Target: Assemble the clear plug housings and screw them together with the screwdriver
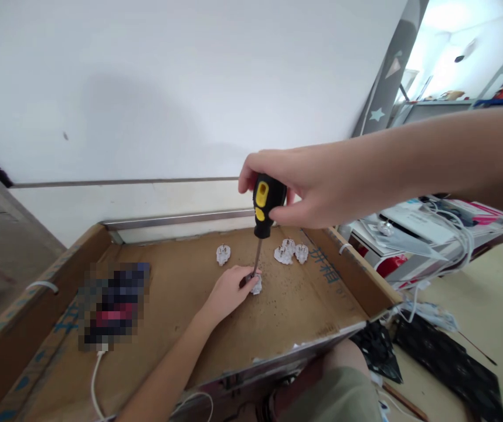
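Note:
A screwdriver (262, 202) with a black and yellow handle stands almost upright, gripped near its top by my right hand (304, 184). Its metal shaft points down and the tip meets a small white plastic piece (255, 285) on the cardboard. My left hand (232, 291) pinches that piece from the left, thumb and fingers around the shaft's lower end. Another white piece with metal pins (223, 254) lies behind my left hand. To the right, a group of similar pinned pieces (284, 254) lies together.
A cardboard-lined tray (167, 328) with raised sides forms the work surface. At its left lies a pixelated device (115, 305) with a white cable (95, 375). A white wall (167, 117) rises behind. Boxes and cables (427, 234) are stacked to the right.

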Motion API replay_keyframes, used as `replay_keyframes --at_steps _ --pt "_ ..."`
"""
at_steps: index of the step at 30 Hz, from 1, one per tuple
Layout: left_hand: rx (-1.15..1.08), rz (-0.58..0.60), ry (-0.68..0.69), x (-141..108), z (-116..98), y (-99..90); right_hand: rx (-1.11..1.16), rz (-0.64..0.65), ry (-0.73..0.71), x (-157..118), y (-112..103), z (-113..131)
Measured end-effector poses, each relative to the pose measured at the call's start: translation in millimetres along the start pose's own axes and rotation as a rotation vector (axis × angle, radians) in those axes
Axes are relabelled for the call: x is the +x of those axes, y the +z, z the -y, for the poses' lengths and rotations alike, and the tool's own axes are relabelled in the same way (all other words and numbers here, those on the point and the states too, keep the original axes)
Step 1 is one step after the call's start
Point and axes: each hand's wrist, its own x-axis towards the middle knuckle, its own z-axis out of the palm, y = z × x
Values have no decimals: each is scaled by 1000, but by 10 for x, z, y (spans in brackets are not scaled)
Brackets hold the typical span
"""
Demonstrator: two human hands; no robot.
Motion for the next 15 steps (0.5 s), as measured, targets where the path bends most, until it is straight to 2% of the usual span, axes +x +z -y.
replay_keyframes --at_steps 3,5,6,11,15 --pt "18 -2 3 1 9 8 -67 -86 -40 -27 23 -13" --pt "26 -7 5 2 19 13 -121 -185 -18 -30 50 -20" --pt "25 -8 9 2 23 15 -125 -191 -13 -31 58 -26" --pt "11 -17 38 6 30 22 -87 -11 -26 -24 51 -110" --pt "-7 -33 51 5 13 19 -279 -192 -29 -5 62 -161"
